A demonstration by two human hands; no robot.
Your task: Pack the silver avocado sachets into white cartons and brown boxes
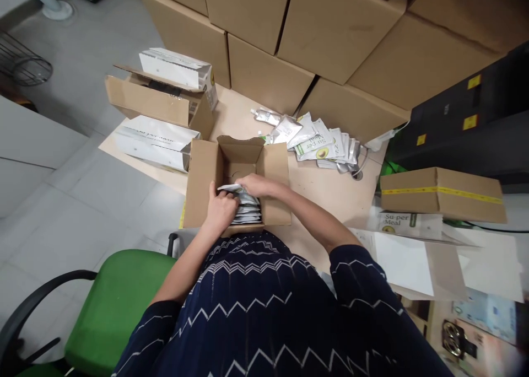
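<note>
An open cardboard box point(276, 173) stands on the table right in front of my body, its flaps folded out. Several silvery-white pouches point(248, 214) stand packed in a row in its near part; the far part shows bare cardboard. My right hand point(255, 185) reaches in from the right, fingers closed on the top edge of the rearmost pouch point(230, 188). At the box's left side, my left hand point(222, 207) has its fingers curled onto the same pouch, thumb raised. The fingertips of both hands are partly hidden among the pouches.
A pile of loose pouches point(320, 143) lies on the table behind the box to the right. White cartons point(152, 140) and an open brown box point(144, 101) stand left. Large cardboard boxes point(264, 63) are stacked behind. A green chair point(119, 305) is at my left.
</note>
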